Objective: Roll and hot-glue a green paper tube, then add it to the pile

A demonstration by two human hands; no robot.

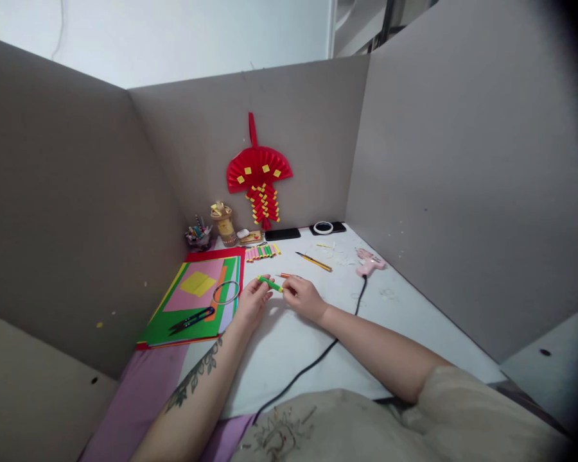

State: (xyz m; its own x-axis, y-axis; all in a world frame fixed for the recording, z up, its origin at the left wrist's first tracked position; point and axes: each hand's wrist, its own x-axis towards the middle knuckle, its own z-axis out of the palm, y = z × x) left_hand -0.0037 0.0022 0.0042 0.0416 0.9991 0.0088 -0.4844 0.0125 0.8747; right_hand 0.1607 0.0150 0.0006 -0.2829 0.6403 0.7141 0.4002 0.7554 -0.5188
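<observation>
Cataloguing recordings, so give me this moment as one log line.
left hand: holding green-and-yellow paper tube | right hand: gripping its right end | nearby: pink plastic glue gun, multicoloured paper-tube row

A yellow-tipped green roll [271, 283] is being held over the white table [289, 353] in the grip of the left hand [253, 301] and the right hand [305, 298]. Coloured sheets [160, 326] are being overlain at left by dark snips [192, 319]. A red fan ornament [258, 168] is being displayed against the far partition [320, 154].
</observation>
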